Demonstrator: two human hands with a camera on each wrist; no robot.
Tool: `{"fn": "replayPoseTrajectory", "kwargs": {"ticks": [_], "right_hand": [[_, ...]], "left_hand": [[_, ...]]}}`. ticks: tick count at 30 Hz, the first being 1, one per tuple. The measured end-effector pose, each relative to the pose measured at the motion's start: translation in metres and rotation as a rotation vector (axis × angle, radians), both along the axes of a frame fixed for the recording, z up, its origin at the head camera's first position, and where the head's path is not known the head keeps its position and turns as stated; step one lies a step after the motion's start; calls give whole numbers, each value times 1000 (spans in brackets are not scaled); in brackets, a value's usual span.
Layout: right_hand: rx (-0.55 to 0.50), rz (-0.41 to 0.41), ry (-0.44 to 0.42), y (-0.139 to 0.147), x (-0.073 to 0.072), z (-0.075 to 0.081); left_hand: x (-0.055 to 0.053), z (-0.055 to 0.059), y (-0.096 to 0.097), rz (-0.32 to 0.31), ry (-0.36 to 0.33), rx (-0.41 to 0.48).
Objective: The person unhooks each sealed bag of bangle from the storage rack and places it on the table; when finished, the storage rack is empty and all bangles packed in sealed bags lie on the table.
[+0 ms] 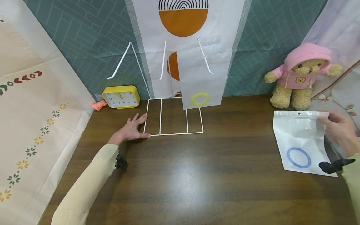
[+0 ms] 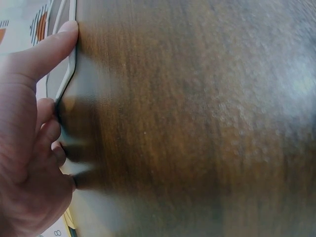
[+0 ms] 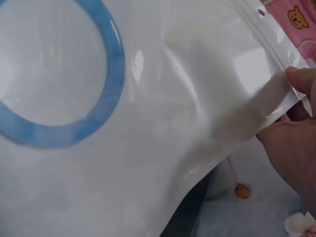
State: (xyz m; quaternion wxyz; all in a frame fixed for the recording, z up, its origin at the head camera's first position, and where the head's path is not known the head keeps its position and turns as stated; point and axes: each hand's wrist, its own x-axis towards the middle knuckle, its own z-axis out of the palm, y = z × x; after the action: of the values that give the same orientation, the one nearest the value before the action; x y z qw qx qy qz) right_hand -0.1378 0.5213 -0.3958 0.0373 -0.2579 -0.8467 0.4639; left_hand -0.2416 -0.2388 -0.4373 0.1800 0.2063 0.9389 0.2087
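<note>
Near the table's [image 1: 211,181] right edge, the right hand [image 1: 342,133] pinches the white zip pouch [image 1: 298,134] by its upper right side, well right of the wire display rack [image 1: 177,134], whose left side the left hand's [image 1: 130,129] spread fingers touch.

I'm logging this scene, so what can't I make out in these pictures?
Wire rack, head view: far right corner hidden behind the hanging bag.
Orange object, head view: too small to identify.
Right grip, right wrist view: some fingertips hidden behind the white bag.
</note>
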Motion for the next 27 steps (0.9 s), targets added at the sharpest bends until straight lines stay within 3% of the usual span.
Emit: {"fn": "replayPoseTrajectory", "kwargs": {"ticks": [10, 17, 27], "right_hand": [[139, -9, -62, -1, -12, -15], [285, -23, -33, -13, -19, -18], [334, -44, -29, -18, -27, -21]], "left_hand": [[-2, -2, -1, -5, 15, 9], [0, -3, -1, -7, 18, 19], [0, -2, -1, -12, 21, 21]]}}
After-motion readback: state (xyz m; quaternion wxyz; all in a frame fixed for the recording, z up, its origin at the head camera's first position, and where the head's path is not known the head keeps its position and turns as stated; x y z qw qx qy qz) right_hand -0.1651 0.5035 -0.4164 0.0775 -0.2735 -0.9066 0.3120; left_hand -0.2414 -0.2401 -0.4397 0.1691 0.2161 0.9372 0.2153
